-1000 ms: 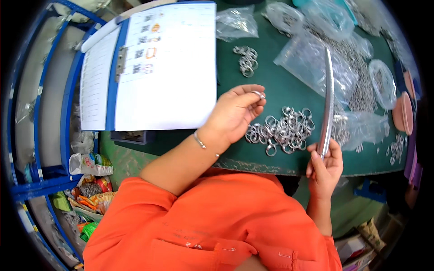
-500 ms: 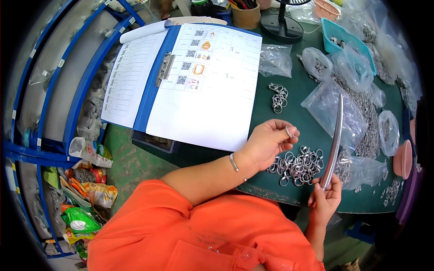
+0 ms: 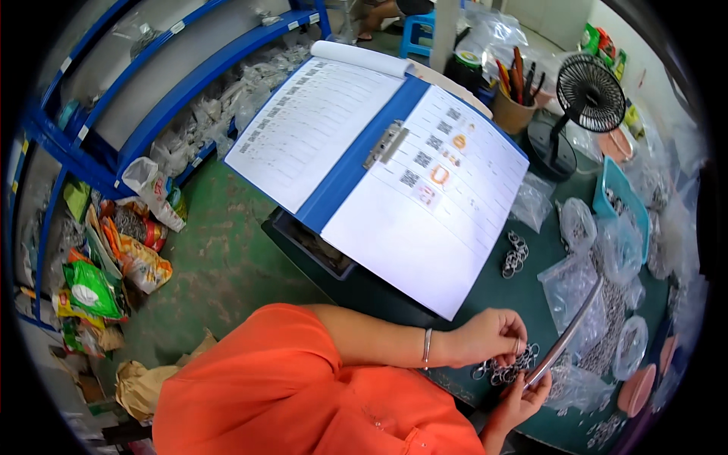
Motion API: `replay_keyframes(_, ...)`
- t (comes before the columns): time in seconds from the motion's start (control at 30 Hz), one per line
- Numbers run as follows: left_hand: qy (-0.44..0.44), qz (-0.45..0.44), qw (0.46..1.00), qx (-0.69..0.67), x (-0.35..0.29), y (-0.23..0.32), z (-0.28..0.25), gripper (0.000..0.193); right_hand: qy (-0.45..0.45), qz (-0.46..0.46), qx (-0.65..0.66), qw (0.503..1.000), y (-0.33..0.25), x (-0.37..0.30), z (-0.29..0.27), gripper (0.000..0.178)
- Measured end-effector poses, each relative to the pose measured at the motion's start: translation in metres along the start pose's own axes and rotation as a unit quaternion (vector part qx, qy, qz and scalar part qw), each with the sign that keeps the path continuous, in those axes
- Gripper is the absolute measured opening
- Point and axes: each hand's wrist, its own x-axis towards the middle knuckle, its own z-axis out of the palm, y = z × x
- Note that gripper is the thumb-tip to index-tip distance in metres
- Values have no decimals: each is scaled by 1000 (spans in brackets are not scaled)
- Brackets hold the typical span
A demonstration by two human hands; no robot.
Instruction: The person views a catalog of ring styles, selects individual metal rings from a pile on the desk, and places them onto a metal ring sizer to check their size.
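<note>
In my right hand (image 3: 523, 400) is a long, tapered metal ring mandrel (image 3: 565, 339), gripped at its lower end and slanting up to the right. My left hand (image 3: 493, 337), with a silver bangle at its wrist, is closed in a pinch on a small silver ring (image 3: 518, 346), which is partly covered by the fingers. It is close to the mandrel but apart from it. Beneath and beside both hands lies a pile of silver rings (image 3: 500, 373) on the dark green table, partly hidden. A smaller cluster of rings (image 3: 515, 256) sits farther back.
An open blue clipboard folder (image 3: 425, 227) with printed sheets overhangs a dark bin (image 3: 311, 244). Plastic bags (image 3: 576, 292), a teal basket (image 3: 648, 235), a pink bowl (image 3: 635, 390) and a black fan (image 3: 590, 92) crowd the right. Blue shelving (image 3: 189, 106) stands left.
The view has swung left and up, so the table now appears lower and farther right. My left hand has come closer to the right hand and mandrel, both hands keeping their hold.
</note>
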Motion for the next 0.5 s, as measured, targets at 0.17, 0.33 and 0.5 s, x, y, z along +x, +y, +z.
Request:
replay_keyframes(0.17, -120, 13, 990, 71, 6, -5, -11, 9, 52, -55, -11, 997, 14, -6, 4, 44)
replay_keyframes(0.33, -93, 87, 976, 176, -2, -7, -22, 13, 28, -43, 6, 999, 10, -8, 9, 44)
replay_keyframes(0.5, -64, -10, 996, 58, -5, -3, -12, 10, 34, -133, -116, 984, 11, -10, 6, 41)
